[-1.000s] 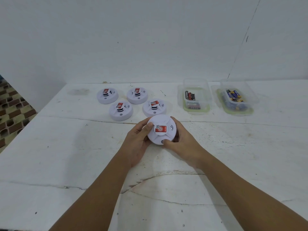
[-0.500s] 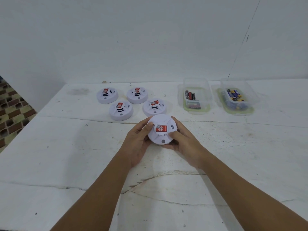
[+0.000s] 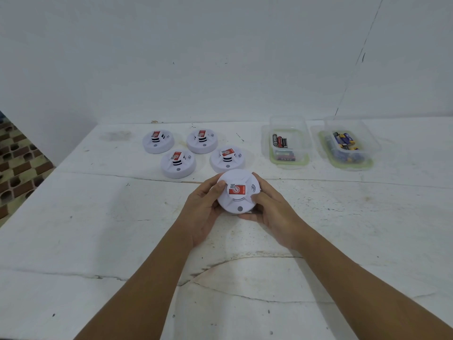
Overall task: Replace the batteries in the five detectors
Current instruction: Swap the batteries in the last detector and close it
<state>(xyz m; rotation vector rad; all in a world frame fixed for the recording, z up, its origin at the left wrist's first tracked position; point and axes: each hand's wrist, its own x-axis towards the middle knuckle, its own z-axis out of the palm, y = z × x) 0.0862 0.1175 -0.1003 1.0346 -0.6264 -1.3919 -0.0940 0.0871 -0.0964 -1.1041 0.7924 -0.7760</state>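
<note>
Between the two hands, near centre of the table: one white detector (image 3: 237, 192), face up, red label toward the camera. Left hand (image 3: 204, 212) wraps the left rim, thumb laid on the top face, fingers tucked beneath. Right hand (image 3: 272, 212) cups the right rim, thumb pressing the face near the label, fingers curled under the body. Both are grasping it, opposed across the disc. My reading: this is a twist grip, one hand bracing while the other turns, likely to split cover from base or to flip the unit for its battery door. Whether it sits on the table or is lifted slightly, cannot tell.

Just beyond, four more detectors in a loose cluster: far-left detector (image 3: 158, 142), far-middle detector (image 3: 202, 141), near-left detector (image 3: 178, 163), near-right detector (image 3: 227, 159), the last nearly touching the held one. All face up, apparently unopened, so the job looks to be at its start. Parked within reach, out of the working space.

Farther right, two clear tubs side by side, lids off. Left tub (image 3: 289, 143) holds a few red-and-black batteries (image 3: 280, 141); right tub (image 3: 349, 146) holds a pile of blue-and-yellow batteries (image 3: 344, 141). Separate tubs suggest spent and fresh are kept apart; which is which, unclear.

White table (image 3: 98, 241) is scuffed and cracked; tiled floor (image 3: 14, 163) shows at far left.
</note>
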